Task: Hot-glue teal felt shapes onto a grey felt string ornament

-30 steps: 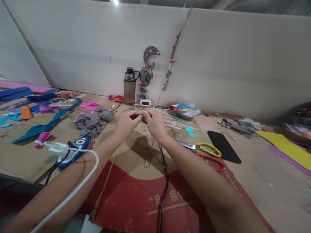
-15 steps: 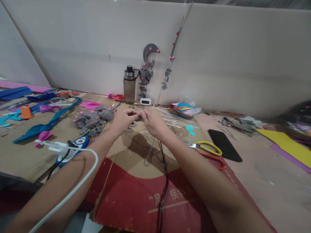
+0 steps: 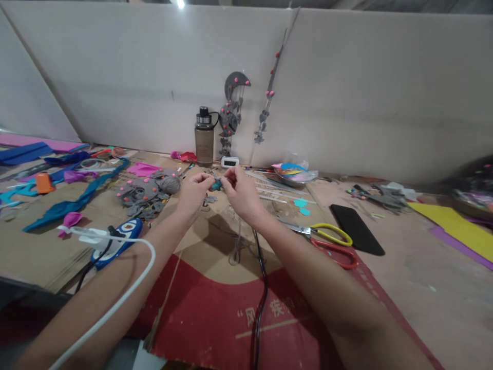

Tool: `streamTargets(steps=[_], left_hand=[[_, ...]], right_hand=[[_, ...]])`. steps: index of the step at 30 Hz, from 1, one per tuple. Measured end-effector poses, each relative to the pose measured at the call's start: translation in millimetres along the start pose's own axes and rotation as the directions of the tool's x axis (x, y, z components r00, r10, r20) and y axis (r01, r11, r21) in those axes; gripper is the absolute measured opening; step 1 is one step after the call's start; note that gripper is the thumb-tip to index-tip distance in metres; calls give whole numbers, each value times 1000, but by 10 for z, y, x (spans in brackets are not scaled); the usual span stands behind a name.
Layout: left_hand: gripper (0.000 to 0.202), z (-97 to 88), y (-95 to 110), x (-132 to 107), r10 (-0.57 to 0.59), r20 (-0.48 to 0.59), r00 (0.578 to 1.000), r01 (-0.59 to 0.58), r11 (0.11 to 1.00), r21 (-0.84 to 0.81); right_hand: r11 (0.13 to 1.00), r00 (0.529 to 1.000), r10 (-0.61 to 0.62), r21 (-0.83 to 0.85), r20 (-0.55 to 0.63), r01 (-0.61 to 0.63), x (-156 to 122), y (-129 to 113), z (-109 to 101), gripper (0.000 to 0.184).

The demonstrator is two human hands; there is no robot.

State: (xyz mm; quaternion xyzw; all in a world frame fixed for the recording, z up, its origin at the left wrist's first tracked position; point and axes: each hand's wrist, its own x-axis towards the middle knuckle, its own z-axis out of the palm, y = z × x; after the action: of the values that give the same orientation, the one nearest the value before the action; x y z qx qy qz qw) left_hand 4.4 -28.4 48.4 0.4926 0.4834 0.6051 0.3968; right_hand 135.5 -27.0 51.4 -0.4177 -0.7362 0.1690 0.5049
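Between my two hands, over the cardboard (image 3: 215,267), is a small teal piece (image 3: 217,184), too small to name for sure. My left hand (image 3: 194,192) pinches its left side with thumb and fingertips. On its other side, my right hand (image 3: 241,192) has its fingertips closed at the piece's edge. Thin grey string (image 3: 236,252) lies on the cardboard below my right hand. To the left sit grey felt pieces with pink and orange dots (image 3: 138,192) and a ball of grey yarn (image 3: 167,182).
Scissors (image 3: 327,239) with yellow and red handles lie right of my forearm, beside a black phone (image 3: 356,228). Behind my hands stand a bottle (image 3: 204,139) and a small digital timer (image 3: 230,162). A black cable (image 3: 262,288) crosses the cardboard. A power strip (image 3: 119,241) is at left.
My hands have moved slightly apart, so the teal piece between them shows more. My right forearm has shifted, uncovering more of the scissor blades. The view has tilted a little.
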Motion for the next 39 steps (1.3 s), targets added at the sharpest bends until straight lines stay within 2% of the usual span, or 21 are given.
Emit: streamTargets(steps=[6,10,15,23,29,34,37,39], left_hand=[[11,30,73,-32,-97,17,995,98,982,-163],[15,46,84,-30,-136,55,989,145,963,-226],[10,59,68,-29,-153,137,979,189,931,-311],[4,55,100,-47,-160,190,969,219,911,-350],[6,33,133,-49,-171,248,953,247,916,-317],[8,22,123,-41,-169,180,969,215,935,-283],[6,31,123,-45,-143,121,982,169,956,-241],[7,36,128,-51,-121,118,986,144,967,-210]], right_hand=[[997,1000,-8,76,-15,10,-19,1,29,6],[996,1000,1,85,-30,2,-18,10,30,8],[994,996,47,107,-74,-39,7,36,4,5],[999,998,-7,48,-65,10,11,75,-19,6],[1000,997,-16,11,-72,17,14,101,-28,6],[998,997,-6,65,-78,11,4,93,-3,7],[992,998,19,127,-67,-11,-4,79,26,16],[991,998,37,132,-42,-31,0,77,36,18]])
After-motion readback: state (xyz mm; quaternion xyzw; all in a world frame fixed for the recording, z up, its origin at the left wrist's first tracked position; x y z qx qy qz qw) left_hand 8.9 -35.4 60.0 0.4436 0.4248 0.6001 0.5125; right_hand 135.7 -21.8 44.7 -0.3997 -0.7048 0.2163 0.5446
